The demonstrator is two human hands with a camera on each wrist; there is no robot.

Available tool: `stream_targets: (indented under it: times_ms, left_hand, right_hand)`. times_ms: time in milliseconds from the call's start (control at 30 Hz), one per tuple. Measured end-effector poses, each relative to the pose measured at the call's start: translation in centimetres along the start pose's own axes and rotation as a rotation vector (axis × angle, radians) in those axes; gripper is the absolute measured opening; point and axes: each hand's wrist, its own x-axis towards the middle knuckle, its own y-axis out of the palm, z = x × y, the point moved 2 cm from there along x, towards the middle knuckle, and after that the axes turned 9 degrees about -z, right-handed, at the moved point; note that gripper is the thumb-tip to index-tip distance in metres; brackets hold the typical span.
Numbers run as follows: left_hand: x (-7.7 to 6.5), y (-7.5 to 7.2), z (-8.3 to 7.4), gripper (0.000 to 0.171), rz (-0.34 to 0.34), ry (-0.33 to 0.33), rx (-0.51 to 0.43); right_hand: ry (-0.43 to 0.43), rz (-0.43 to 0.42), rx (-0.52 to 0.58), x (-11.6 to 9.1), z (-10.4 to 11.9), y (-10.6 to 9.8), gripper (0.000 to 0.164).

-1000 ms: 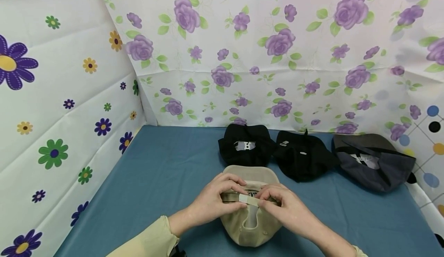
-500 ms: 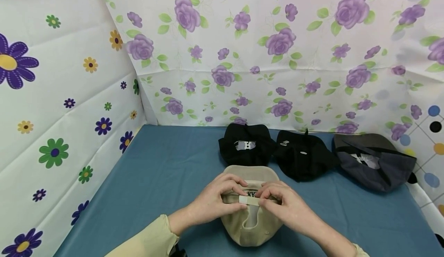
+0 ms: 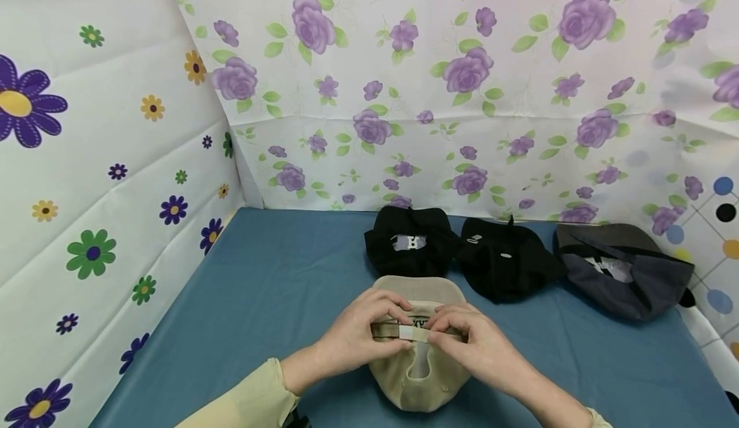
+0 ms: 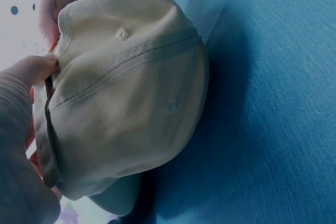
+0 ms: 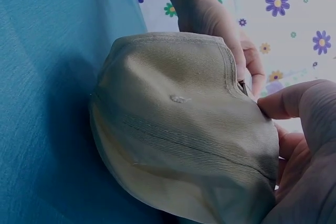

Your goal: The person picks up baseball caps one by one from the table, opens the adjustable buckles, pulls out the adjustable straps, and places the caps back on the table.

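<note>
A beige baseball cap [image 3: 412, 393] lies crown down towards me in the head view, brim [image 3: 419, 283] pointing to the back. A light strap [image 3: 407, 332] runs across its rear opening, with a whitish end piece. My left hand [image 3: 360, 325] pinches the strap and cap edge on the left, thumb below and fingers over the top. On the right, my right hand [image 3: 476, 338] pinches the strap between thumb and fingers. Both wrist views show the cap's cloth side [image 4: 126, 103] close up, thumbs at its edge. Part of the dark lettering inside the cap is hidden by the fingers.
Behind the beige cap stand a black cap [image 3: 410, 261], a second black cap [image 3: 502, 274] and a dark grey cap [image 3: 612, 287], side by side. A blue cloth [image 3: 277, 267] covers the table. Flowered sheets [image 3: 346, 94] hang at the back and left.
Both hands keep their hold on the strap with hardly any movement. The whole head view has shifted by a few pixels.
</note>
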Motion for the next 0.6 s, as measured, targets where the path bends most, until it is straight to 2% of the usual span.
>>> stream_targets:
  times_ms: [133, 333, 467, 600]
  left_hand:
    - [-0.05, -0.1, 0.12, 0.026, -0.014, 0.01, 0.023]
    - [-0.18, 0.09, 0.28, 0.023, -0.034, 0.06, 0.036]
    - [-0.28, 0.35, 0.33, 0.023, -0.023, 0.069, 0.032]
    - [-0.43, 0.17, 0.4, 0.024, -0.041, 0.071, 0.037]
  right_hand:
    - [0.029, -0.001, -0.024, 0.13, -0.09, 0.18, 0.017]
    - [0.053, -0.003, -0.021, 0.11, -0.07, 0.38, 0.017]
    - [0.087, -0.017, -0.04, -0.18, -0.15, 0.38, 0.016]
    - [0.08, -0.004, -0.041, 0.06, 0.0, 0.5, 0.019]
